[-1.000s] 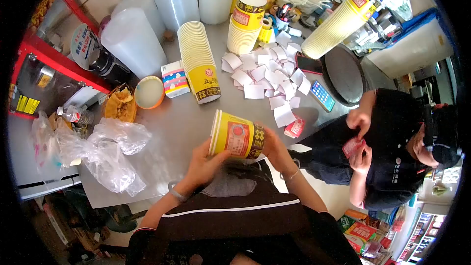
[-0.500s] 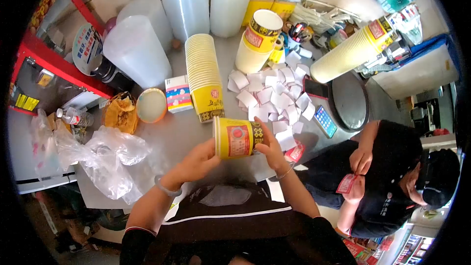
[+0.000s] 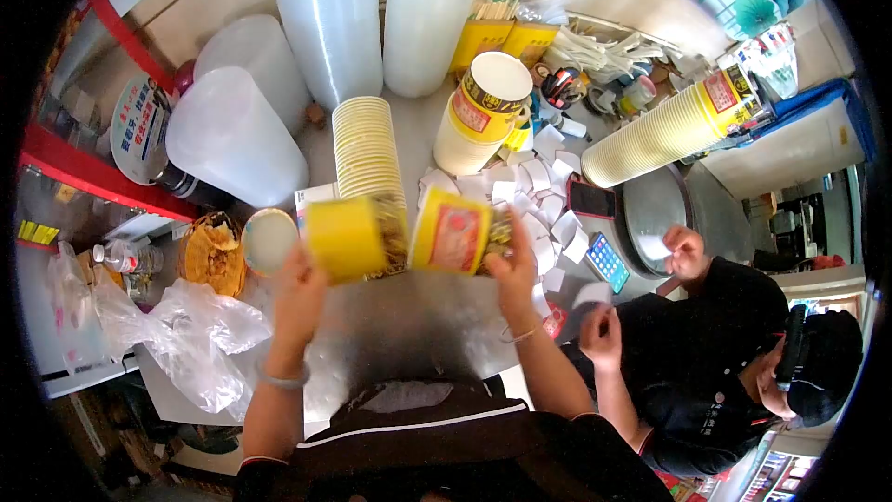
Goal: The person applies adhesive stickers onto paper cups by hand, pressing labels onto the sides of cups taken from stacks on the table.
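Note:
My left hand (image 3: 299,297) grips a yellow cup (image 3: 342,240), which is blurred by motion. In my right hand (image 3: 517,270) is another yellow cup (image 3: 451,234) with a red-framed label, its base in my fingers. The two cups are a small gap apart, both lying sideways over the grey table (image 3: 390,325). Just behind them lies a long stack of nested cups (image 3: 367,149). Farther back, a shorter cup stack (image 3: 483,116) stands upright beside a heap of white paper pieces (image 3: 539,188).
At the right, a co-worker (image 3: 715,363) holds a white piece. Two phones (image 3: 606,262) lie near a round dark plate (image 3: 658,214). Plastic bags (image 3: 200,339), an orange-rimmed bowl (image 3: 269,242) and a bottle (image 3: 125,257) are at the left. Tall clear stacks (image 3: 330,19) stand behind.
The cups that were together between my hands are now apart, one in each hand. My left hand has moved left. The co-worker's hands have separated, and the camera view has shifted.

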{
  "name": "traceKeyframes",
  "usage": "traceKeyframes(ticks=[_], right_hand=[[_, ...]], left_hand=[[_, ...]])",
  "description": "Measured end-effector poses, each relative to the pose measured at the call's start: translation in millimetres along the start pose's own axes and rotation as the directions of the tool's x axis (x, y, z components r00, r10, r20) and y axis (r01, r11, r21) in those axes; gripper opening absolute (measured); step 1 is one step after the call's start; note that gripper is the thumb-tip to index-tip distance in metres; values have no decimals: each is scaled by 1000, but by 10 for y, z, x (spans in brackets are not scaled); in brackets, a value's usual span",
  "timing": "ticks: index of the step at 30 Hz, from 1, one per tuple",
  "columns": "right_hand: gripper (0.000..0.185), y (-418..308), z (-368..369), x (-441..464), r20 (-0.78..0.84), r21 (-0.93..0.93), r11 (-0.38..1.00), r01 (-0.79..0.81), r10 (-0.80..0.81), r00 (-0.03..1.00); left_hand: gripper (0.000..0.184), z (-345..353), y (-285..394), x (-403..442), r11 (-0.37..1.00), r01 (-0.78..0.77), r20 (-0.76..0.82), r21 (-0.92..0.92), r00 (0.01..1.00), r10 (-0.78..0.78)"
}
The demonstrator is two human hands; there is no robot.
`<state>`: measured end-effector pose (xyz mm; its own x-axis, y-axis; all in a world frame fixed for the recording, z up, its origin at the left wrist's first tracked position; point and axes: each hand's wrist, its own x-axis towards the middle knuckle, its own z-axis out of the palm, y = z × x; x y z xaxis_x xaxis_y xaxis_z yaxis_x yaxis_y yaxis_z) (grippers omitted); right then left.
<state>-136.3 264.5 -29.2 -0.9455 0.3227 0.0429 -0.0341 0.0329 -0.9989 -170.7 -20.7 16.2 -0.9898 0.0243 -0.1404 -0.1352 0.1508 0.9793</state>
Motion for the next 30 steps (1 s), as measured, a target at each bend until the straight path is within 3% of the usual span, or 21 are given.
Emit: traceKeyframes(ticks=[1, 2, 3, 5, 7, 9, 12, 15, 16, 17, 18, 19, 20, 22, 24, 25, 26, 27, 29, 30], right_hand=[[81, -105, -75, 153, -96, -36, 995, 96, -99, 990], [80, -365, -191, 373, -70, -294, 895, 336, -371, 926], [79, -719, -267, 587, 22, -516, 682, 518, -594, 804], [78, -1375, -209, 1035, 50, -702, 436, 563, -759, 650], [78, -1615, -108, 1477, 220, -824, 203, 529, -746, 629], [74, -1422, 60, 1892, 315, -817, 295, 496, -492, 812], [70, -756, 158, 2096, 443, -850, -23, 527, -574, 689], [66, -921, 249, 1419, 169, -704, 305, 641, -805, 569], [58, -876, 172, 1048, 125, -667, 436, 604, -734, 668], [49, -719, 181, 603, -27, -562, 665, 493, -610, 792], [39, -549, 145, 142, -85, -461, 831, 312, -391, 917], [32, -400, 46, -294, 24, -514, 774, 369, -417, 908], [23, -351, -18, -714, 15, -348, 925, 153, -158, 987], [16, -165, -279, -1277, -127, -296, 953, -68, 31, 991], [10, -83, -844, -1555, -334, -167, 984, -64, 4, 943], [8, -146, -988, -1632, -557, -150, 989, 3, -87, 826], [10, -538, -1038, -1622, -600, -368, 920, 131, -343, 723], [12, -445, -1369, -1577, -630, -532, 845, 50, -435, 644], [20, -633, -1748, -1491, -687, -469, 873, -136, -263, 677], [29, -714, -1930, -1421, -659, -405, 890, -212, -123, 742]], left_hand=[[33, -136, -86, 82, 978, -68, -144, -197, 989, 40], [32, -226, -79, 145, 947, -82, -168, -310, 985, 30], [32, -332, -34, 155, 906, -87, -189, -414, 982, 8], [32, -452, -92, 107, 855, -33, -212, -518, 973, -91], [31, -492, -261, 42, 841, 64, -235, -537, 946, -222], [28, -303, -149, -72, 836, 64, -108, -545, 983, -146], [26, -149, -158, -266, 846, 143, 30, -514, 988, -148], [24, -59, -137, -487, 873, 174, 76, -455, 985, -156], [24, -57, -199, -537, 891, 186, 103, -415, 982, -157], [24, -18, -238, -553, 905, 198, 149, -377, 977, -151], [24, 33, -242, -589, 908, 215, 186, -359, 970, -156], [24, 79, -245, -661, 912, 229, 229, -341, 961, -156], [24, 124, -269, -724, 915, 243, 268, -322, 950, -158], [25, 164, -437, -827, 933, 265, 366, -245, 916, -164], [26, 276, -507, -947, 928, 295, 427, -228, 887, -177], [26, 315, -509, -1009, 915, 322, 451, -244, 873, -187], [26, 356, -501, -1062, 901, 345, 472, -262, 861, -193], [26, 417, -473, -1109, 899, 352, 460, -261, 864, -205], [27, 523, -395, -1228, 893, 369, 421, -256, 875, -240], [28, 542, -366, -1280, 894, 376, 442, -244, 864, -243]])
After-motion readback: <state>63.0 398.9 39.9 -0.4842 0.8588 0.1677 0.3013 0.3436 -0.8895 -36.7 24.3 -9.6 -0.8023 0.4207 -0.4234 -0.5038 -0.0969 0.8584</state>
